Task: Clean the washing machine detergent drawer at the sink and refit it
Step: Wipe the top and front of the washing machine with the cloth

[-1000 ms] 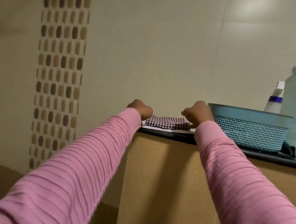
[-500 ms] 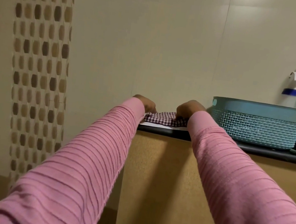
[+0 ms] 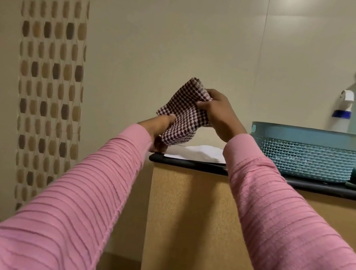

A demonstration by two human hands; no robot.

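The maroon-and-white checked cloth (image 3: pixel 183 112), flat on the black worktop (image 3: pixel 281 181) a moment ago, now hangs lifted above it — left hand (image 3: pixel 159 129) pinching its lower edge, right hand (image 3: pixel 219 115) gripping its top — likely readied for wiping, though the detergent drawer is nowhere in view.

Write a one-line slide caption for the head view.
The left hand and right hand hold a checked cloth above a black ledge beside a blue basket.
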